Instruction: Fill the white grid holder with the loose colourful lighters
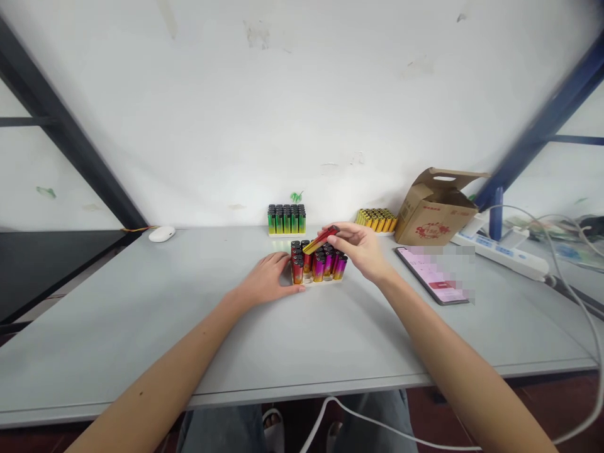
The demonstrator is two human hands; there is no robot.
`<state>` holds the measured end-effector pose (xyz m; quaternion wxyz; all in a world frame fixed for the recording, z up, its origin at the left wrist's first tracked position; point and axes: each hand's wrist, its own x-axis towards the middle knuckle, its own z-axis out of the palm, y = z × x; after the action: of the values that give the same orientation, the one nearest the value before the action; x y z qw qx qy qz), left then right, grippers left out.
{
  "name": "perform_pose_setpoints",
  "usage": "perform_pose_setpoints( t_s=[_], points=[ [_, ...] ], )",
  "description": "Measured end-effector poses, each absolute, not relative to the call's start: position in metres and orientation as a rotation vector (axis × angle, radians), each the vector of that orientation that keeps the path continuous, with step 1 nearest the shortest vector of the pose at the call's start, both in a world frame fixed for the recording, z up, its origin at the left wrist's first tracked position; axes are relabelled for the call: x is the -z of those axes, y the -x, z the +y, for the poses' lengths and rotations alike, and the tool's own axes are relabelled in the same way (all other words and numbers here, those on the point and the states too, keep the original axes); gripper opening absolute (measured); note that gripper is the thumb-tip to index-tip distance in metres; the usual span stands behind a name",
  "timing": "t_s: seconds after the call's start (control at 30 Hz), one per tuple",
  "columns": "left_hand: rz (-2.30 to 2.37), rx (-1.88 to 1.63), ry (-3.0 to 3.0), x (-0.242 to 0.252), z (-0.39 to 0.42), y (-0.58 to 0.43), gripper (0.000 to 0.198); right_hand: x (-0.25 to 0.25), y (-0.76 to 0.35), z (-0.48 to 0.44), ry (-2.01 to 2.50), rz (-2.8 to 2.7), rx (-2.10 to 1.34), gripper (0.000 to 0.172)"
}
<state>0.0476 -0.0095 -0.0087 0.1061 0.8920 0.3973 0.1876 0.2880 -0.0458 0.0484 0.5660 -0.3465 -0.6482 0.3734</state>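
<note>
My right hand (362,249) pinches a red-and-yellow lighter (321,240), tilted with its black top toward the fingers, above a white tray (325,282). Upright lighters fill much of that tray: red ones (297,272) on the left side, purple-and-gold ones (319,268) toward the right. A gap shows in the front row between them. At the tray's left end is my left hand (265,278), thumb along the front edge and fingers around the far side, steadying it. Its far fingertips are partly hidden behind the lighters.
Green lighters (287,220) stand in a tray by the wall. Yellow lighters (376,220) sit beside an open cardboard box (434,217). To the right lie a phone (431,274) and a power strip (507,255) with cables. A white oval case (162,234) lies far left.
</note>
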Motion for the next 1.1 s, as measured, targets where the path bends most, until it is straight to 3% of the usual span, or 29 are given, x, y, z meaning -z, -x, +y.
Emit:
perform_pose_setpoints(
  t_s=[0.33,0.5,0.7,0.87,1.1],
  points=[
    [1.174,-0.527,-2.631,0.005,-0.012,-0.049,0.076,-0.047,-0.280,-0.050,0.910,-1.677,-0.628,0.020],
    [1.159,-0.546,-2.634,0.006,-0.012,-0.048,0.073,-0.042,-0.278,-0.051,0.987,-1.887,-0.331,0.016],
    [1.158,-0.560,-2.622,0.007,-0.013,-0.048,0.068,-0.029,-0.273,-0.049,0.998,-2.185,0.048,0.024],
    [1.165,-0.570,-2.621,0.007,-0.013,-0.049,0.066,-0.031,-0.274,-0.051,1.025,-2.133,0.006,0.024],
    [1.157,-0.545,-2.630,0.009,-0.009,-0.048,0.075,-0.035,-0.302,-0.037,1.105,-1.794,-0.185,0.039]
  ],
)
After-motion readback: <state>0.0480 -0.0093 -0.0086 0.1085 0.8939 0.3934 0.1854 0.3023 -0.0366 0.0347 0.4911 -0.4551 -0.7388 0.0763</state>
